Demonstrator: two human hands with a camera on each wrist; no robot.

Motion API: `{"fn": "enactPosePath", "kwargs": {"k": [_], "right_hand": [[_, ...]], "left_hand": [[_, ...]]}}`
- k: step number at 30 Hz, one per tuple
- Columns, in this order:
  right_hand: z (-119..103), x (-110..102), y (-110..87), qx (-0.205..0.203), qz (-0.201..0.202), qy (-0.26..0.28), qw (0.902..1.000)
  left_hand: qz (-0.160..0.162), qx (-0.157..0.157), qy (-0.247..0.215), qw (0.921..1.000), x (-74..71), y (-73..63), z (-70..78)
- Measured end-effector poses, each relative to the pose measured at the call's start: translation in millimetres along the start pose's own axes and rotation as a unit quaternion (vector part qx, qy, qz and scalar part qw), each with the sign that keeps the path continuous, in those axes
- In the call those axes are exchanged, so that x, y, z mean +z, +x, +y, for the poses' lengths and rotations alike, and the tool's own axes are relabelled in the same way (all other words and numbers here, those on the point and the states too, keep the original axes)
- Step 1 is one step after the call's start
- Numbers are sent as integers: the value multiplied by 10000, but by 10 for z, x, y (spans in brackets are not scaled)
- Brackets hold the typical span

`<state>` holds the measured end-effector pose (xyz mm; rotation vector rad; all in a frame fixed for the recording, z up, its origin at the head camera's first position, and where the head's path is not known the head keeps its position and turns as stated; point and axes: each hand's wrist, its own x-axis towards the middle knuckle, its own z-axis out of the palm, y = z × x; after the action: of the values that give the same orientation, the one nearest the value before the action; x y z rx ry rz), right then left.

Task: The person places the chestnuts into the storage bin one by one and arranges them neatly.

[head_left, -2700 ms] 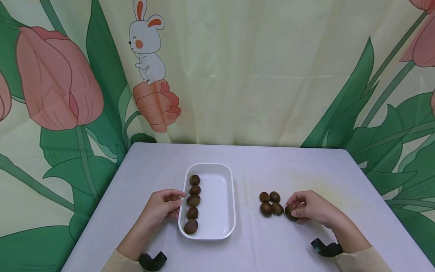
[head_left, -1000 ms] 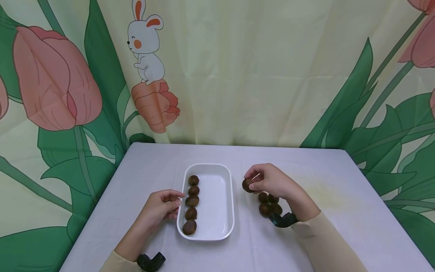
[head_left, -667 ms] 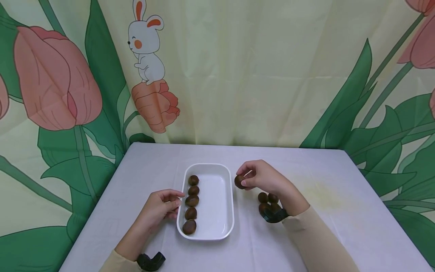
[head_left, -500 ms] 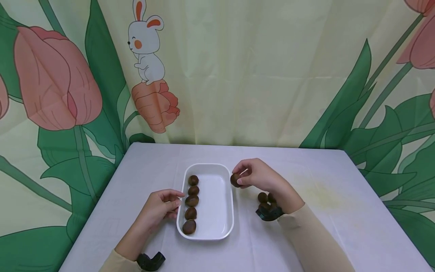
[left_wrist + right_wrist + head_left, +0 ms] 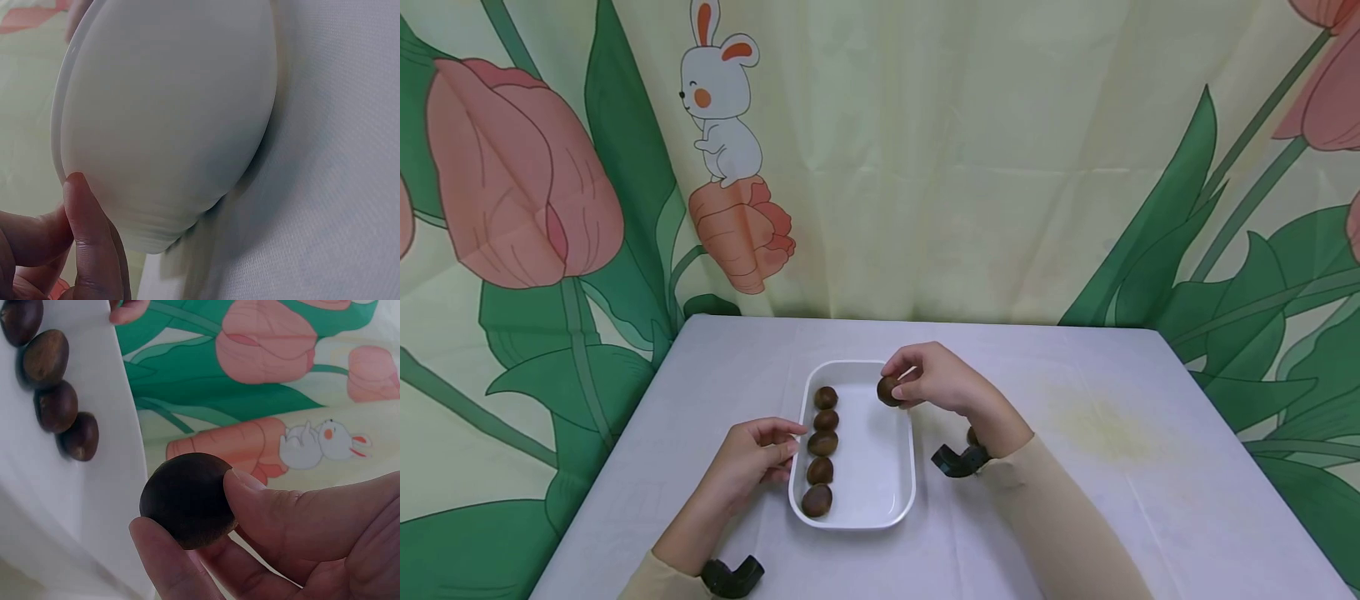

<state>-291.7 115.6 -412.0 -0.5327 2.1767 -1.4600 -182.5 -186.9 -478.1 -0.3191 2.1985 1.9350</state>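
My right hand (image 5: 936, 379) pinches a dark brown chestnut (image 5: 187, 500) between thumb and fingertips. In the head view the held chestnut overlaps the far right corner of a white rectangular tray (image 5: 872, 467). Along the tray's left side runs a row of several chestnuts (image 5: 823, 443), part of which shows in the right wrist view. My left hand (image 5: 756, 454) is at the tray's left edge, its fingers relaxed and the fingertips touching the rim. From the left wrist view, one fingertip (image 5: 76, 184) meets the tray's outer side just below the rim.
Right of the tray, loose chestnuts (image 5: 972, 436) lie on the white cloth (image 5: 1075, 517), mostly hidden behind my right wrist and its black camera mount (image 5: 958, 460). A curtain (image 5: 925, 167) printed with tulips and a rabbit hangs beyond the table's far edge.
From beside the loose chestnuts, my right hand has carried one chestnut up and leftward to the tray's far right corner. My left hand has stayed at the rim.
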Motion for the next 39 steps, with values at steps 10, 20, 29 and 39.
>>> {"fn": "enactPosePath", "kwargs": {"k": [10, 20, 29, 39], "right_hand": [[-34, 207, 183, -20, -10, 147, 9999], [-12, 350, 356, 89, -25, 254, 9996], [20, 448, 462, 320, 247, -121, 9991], [44, 495, 543, 412, 344, -518, 9972]], "left_hand": [[-22, -39, -40, 10000, -11, 8, -5], [-22, -61, -26, 10000, -12, 7, -4], [-47, -53, -57, 10000, -8, 1, 4], [-67, -40, -36, 10000, -9, 3, 3]]}}
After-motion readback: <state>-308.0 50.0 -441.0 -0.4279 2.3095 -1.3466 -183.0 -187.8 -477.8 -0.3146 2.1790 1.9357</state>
